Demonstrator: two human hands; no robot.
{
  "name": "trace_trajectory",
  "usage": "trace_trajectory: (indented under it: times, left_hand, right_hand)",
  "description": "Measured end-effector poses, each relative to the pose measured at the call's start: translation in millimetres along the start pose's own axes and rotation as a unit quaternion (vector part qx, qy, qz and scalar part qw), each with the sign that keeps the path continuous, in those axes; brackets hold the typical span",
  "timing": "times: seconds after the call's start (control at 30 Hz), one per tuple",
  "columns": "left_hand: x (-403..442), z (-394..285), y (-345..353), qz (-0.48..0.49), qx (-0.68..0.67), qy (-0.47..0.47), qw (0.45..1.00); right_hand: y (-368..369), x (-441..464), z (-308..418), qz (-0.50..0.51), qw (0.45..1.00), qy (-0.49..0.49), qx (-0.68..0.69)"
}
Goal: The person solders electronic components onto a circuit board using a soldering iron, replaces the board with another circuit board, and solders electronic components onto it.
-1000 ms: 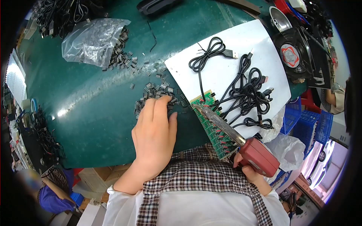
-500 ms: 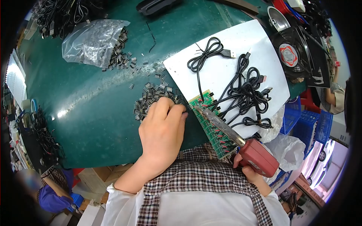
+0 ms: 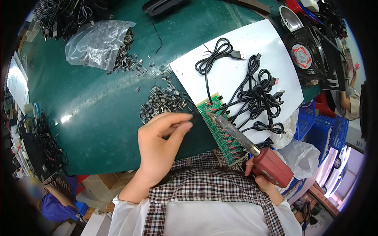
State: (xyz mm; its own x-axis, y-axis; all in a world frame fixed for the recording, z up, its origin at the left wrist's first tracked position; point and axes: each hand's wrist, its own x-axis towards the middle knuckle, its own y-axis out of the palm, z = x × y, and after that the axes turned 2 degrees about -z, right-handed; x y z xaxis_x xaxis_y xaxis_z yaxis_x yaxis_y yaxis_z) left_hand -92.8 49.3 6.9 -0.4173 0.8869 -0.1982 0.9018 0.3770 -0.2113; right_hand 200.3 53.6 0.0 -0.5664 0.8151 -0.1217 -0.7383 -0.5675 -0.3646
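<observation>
My left hand (image 3: 157, 143) hovers over the green table, just below a pile of small black connectors (image 3: 163, 101). Its thumb and index finger are drawn into a pinch; anything between their tips is too small to make out. My right hand (image 3: 263, 180) is wrapped round the red handle of a soldering iron (image 3: 273, 167). The metal tip of the iron lies over the upper end of a green circuit board (image 3: 223, 135). One coiled black USB cable (image 3: 214, 59) has its lead running down to the board. More cables (image 3: 262, 98) lie bundled on a white sheet (image 3: 193, 70).
A clear plastic bag (image 3: 92, 45) spills connectors at the upper left, beside a heap of black cables (image 3: 65, 17). A fan (image 3: 303, 55) and a metal bowl (image 3: 290, 19) stand at the upper right. Blue baskets (image 3: 319, 129) sit on the right. People are partly visible at both sides.
My left hand went from the connector pile towards the board, then drew back slightly left and down, with thumb and index finger in a pinch. The iron has shifted slightly.
</observation>
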Motion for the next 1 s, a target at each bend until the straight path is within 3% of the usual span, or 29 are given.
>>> trace_trajectory:
  times: [0.03,0.1,0.17,0.2,0.27,0.4,0.47,0.6,0.67,0.77,1.0]
  left_hand:
    - [0,0,0,0.013,-0.137,-0.071,0.988]
    - [1,-1,-2,0.048,-0.184,-0.073,0.979]
    - [0,-9,2,0.043,-0.200,-0.137,0.969]
    - [0,-10,5,0.043,-0.200,-0.137,0.969]
    - [1,-11,10,0.023,-0.198,-0.108,0.974]
    - [1,-5,21,0.001,-0.160,-0.062,0.985]
    - [1,-1,23,-0.001,-0.061,0.025,0.998]
    - [-3,1,16,-0.030,0.036,0.109,0.993]
    - [-6,-4,15,-0.049,-0.096,0.025,0.994]
    - [-4,-4,20,-0.008,-0.127,-0.035,0.991]
    - [3,-5,26,0.025,-0.133,-0.049,0.990]
  right_hand:
    - [-2,1,1,0.024,0.999,0.005,-0.032]
    - [-1,3,7,0.049,0.997,0.010,-0.065]
    - [10,9,17,-0.065,0.979,0.059,0.186]
    - [8,9,16,-0.065,0.979,0.059,0.186]
    - [3,9,14,-0.022,0.982,0.078,0.170]
    - [6,7,15,-0.053,0.980,0.089,0.170]
    - [6,8,15,-0.047,0.975,0.107,0.190]
    - [2,8,17,-0.034,0.968,0.130,0.211]
    - [3,12,24,-0.055,0.947,0.149,0.278]
    - [3,7,18,-0.050,0.948,0.143,0.279]
    - [4,7,13,-0.038,0.961,0.103,0.255]
